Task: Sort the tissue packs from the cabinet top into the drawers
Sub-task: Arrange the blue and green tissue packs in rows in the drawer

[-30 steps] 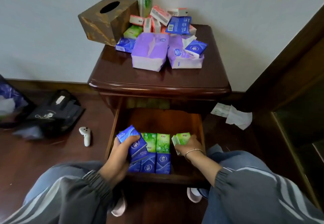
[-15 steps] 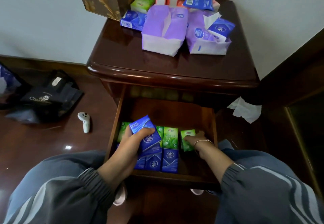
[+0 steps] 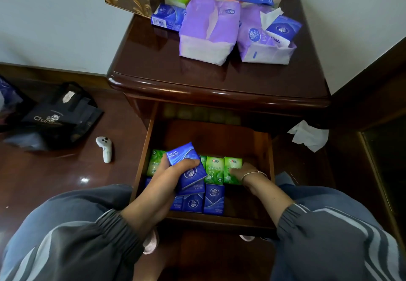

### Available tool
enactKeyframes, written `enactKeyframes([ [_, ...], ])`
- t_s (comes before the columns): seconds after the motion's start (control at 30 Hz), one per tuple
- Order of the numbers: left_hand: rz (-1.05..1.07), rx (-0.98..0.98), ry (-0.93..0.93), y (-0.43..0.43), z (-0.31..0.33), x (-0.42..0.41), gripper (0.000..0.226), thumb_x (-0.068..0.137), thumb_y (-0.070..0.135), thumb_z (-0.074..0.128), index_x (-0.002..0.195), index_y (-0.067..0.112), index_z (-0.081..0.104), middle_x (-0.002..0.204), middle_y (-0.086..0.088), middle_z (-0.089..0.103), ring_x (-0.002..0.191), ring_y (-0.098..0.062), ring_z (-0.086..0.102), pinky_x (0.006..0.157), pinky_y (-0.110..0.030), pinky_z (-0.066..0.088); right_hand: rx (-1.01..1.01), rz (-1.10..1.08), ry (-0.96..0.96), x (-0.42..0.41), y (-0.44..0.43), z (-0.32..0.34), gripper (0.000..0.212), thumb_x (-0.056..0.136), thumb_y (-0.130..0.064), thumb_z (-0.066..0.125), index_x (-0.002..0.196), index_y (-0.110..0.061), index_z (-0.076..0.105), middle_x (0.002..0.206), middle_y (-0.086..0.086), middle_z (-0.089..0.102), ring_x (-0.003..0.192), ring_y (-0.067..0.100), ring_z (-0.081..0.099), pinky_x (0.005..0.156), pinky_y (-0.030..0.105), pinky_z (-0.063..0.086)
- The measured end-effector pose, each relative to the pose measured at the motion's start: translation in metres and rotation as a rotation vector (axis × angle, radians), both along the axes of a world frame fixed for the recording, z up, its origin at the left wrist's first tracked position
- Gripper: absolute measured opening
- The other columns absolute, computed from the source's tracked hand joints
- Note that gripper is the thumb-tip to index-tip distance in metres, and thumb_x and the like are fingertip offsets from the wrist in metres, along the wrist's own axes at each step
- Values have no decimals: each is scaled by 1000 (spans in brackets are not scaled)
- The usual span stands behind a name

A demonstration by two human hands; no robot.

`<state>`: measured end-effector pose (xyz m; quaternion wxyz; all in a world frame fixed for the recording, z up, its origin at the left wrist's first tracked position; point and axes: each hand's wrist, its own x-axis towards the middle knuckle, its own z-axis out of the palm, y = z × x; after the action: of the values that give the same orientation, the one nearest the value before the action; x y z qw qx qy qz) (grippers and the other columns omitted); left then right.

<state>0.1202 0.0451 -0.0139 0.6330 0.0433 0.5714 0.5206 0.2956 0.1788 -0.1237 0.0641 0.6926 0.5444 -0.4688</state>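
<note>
The left hand [image 3: 170, 176] curls round a blue tissue pack [image 3: 186, 162], thumb across its face, holding it over the blue row [image 3: 203, 201] at the near left of the open drawer [image 3: 270, 159]. The pack's long axis runs near to far, its far end tipped left. The right hand [image 3: 246, 172] lays fairly straight fingers on the rightmost green pack [image 3: 232, 166], which lies flat, long axis near to far. Beyond, 2 purple packs [image 3: 208, 28] sit on the cabinet top [image 3: 153, 65].
</note>
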Motion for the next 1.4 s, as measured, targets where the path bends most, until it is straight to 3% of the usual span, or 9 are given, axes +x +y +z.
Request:
enactKeyframes([
  [0.1,-11,2,2,0,-1,-1,42,73,18,76,110,19,55,99,-16,73,83,-34,72,63,-41,58,133,6,47,2,10,4,64,93,-32,51,146,-8,25,148,15,36,133,32,39,106,38,36],
  [0.27,-23,0,16,1,-3,-3,43,75,18,76,112,19,55,102,-15,72,88,-35,71,73,-47,59,130,85,93,-3,9,-3,43,95,-29,48,132,-8,50,136,14,51,123,29,48,102,37,40],
  [0.47,-44,7,54,3,-7,-1,54,69,18,80,114,17,51,101,-12,73,88,-32,72,72,-43,60,164,-39,86,-1,2,12,54,95,-34,48,142,-10,36,145,13,41,132,30,41,105,36,35],
  [0.57,-52,5,107,5,-9,-1,74,54,24,86,117,18,48,102,-10,71,85,-29,73,72,-43,59,332,-43,210,-9,-6,54,42,91,-39,54,126,-15,54,132,6,55,117,20,53,93,31,43],
  [0.7,-260,14,343,4,-14,2,75,62,17,87,119,27,39,107,-4,63,83,-16,72,67,-31,59,-17,226,527,-22,-29,117,36,79,-59,59,110,-42,58,121,-10,58,107,6,55,86,26,46],
  [0.83,-481,85,474,0,-18,12,84,62,14,87,120,29,28,110,-3,59,83,-12,71,62,-19,55,-140,410,456,-20,-40,132,54,76,-48,69,125,-31,54,126,-6,55,115,15,53,97,38,48],
  [1.0,-616,77,445,-5,-17,22,90,61,23,89,124,30,25,114,-1,52,97,-13,63,67,-18,55,-212,354,432,-2,-39,122,46,77,-27,74,119,-17,59,116,4,62,106,15,60,93,29,51],
  [1.17,-714,20,443,-3,-15,22,84,68,44,81,133,33,28,121,8,46,113,-7,49,69,-13,45,-293,169,281,40,-11,109,35,79,-16,72,111,-8,61,108,12,67,98,21,65,92,36,52],
  [1.4,-566,-173,632,2,-21,11,45,92,26,59,131,16,40,101,-1,58,77,-11,56,61,-22,44,-216,361,-101,38,-3,84,33,78,-31,72,102,-9,68,99,6,70,94,21,66,83,34,53],
])
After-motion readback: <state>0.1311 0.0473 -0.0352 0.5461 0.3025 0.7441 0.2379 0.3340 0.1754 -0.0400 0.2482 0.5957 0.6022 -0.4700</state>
